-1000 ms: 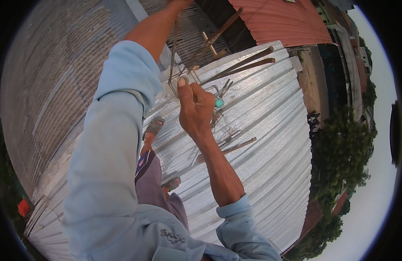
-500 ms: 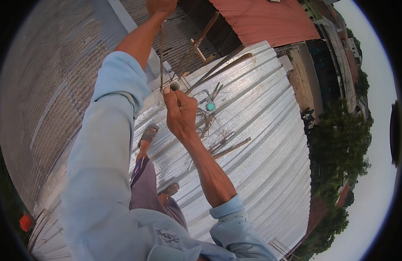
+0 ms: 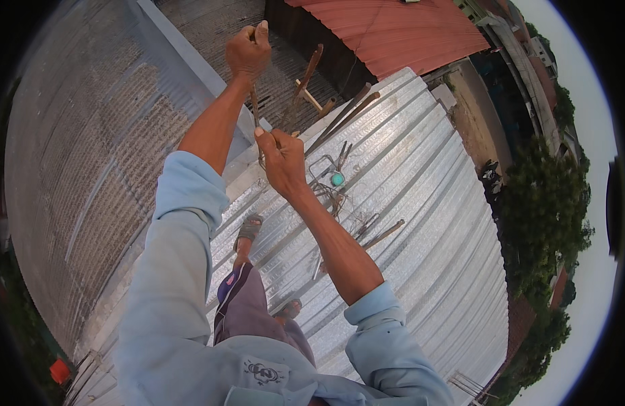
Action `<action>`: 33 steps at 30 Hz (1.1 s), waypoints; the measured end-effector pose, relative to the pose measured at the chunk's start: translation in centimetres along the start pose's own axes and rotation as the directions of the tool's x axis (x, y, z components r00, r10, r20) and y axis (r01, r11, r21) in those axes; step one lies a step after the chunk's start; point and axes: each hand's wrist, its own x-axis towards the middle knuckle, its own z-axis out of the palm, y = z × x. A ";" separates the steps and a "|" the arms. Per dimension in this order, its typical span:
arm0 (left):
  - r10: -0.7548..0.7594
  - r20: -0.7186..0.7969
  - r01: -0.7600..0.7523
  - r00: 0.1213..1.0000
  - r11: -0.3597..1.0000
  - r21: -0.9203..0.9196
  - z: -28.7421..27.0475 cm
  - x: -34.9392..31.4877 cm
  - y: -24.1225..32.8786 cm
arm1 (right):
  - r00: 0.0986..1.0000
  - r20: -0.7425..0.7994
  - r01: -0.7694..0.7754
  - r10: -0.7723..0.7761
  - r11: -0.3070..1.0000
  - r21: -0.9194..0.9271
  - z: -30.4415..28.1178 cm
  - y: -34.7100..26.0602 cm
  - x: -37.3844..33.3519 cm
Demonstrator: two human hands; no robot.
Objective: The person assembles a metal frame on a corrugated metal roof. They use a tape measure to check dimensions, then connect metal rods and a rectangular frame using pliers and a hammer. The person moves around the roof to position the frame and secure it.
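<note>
My left hand (image 3: 248, 53) is closed in a fist at the upper middle, thumb pointing up. A thin rusty steel rod (image 3: 255, 105) runs from below it down to my right hand (image 3: 283, 162), whose fingers are also closed around it. The rod's lower end shows just beside the right fist; its top is hidden by the left. Both hands are above the edge where the silver corrugated roof (image 3: 421, 162) meets the brown corrugated sheeting (image 3: 103, 155).
Thick rusty bars (image 3: 346, 118) jut up by the roof edge, near a wooden stick (image 3: 308, 96). Tangled wire (image 3: 333, 199), a round teal object (image 3: 337, 179) and a loose bar (image 3: 383, 234) lie on the silver roof. A red roof (image 3: 400, 34) stands beyond a dark gap.
My left hand has come down from the top edge, closer to the right one. The view has shifted slightly, and the open pipe end beside my right hand is now hidden.
</note>
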 end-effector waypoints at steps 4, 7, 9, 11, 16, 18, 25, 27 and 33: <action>0.026 0.004 -0.026 1.000 0.994 -0.104 -2.3 -2.3 1.3 | 0.999 0.048 -0.011 0.012 1.000 -0.026 0.3 -0.6 0.7; 0.038 0.013 -0.034 0.999 0.981 -0.192 -3.6 -4.0 2.7 | 0.992 0.100 -0.079 0.081 0.996 -0.028 0.0 -0.5 1.4; 0.040 0.104 -0.012 0.994 0.966 -0.257 -4.1 -4.9 3.3 | 0.988 0.129 -0.082 0.086 0.996 -0.037 -0.5 -0.2 2.0; 0.034 0.206 0.030 0.978 0.954 -0.298 -5.2 -5.3 4.0 | 0.982 0.167 -0.072 0.085 0.994 -0.083 -0.9 -0.9 2.2; -0.055 0.509 0.344 0.859 0.798 -0.495 -8.5 -5.8 3.4 | 0.984 0.168 -0.011 0.065 0.953 -0.301 -1.5 -2.7 3.0; -0.075 0.456 0.374 0.887 0.695 -0.614 -9.1 -6.2 3.0 | 0.983 0.166 -0.017 0.074 0.946 -0.324 -1.5 -3.9 3.6; 0.008 0.598 0.364 0.801 0.786 -0.500 -10.0 -7.1 2.9 | 0.956 0.274 -0.041 0.104 0.973 -0.229 -0.8 -3.8 3.1; -0.017 0.631 0.388 0.775 0.801 -0.456 -9.6 -7.1 3.1 | 0.939 0.316 -0.082 0.135 0.981 -0.173 -1.5 -3.2 3.3; -0.001 0.558 0.313 0.830 0.828 -0.465 -8.7 -7.4 3.3 | 0.879 0.432 -0.127 0.204 0.971 -0.200 -4.2 -3.2 3.1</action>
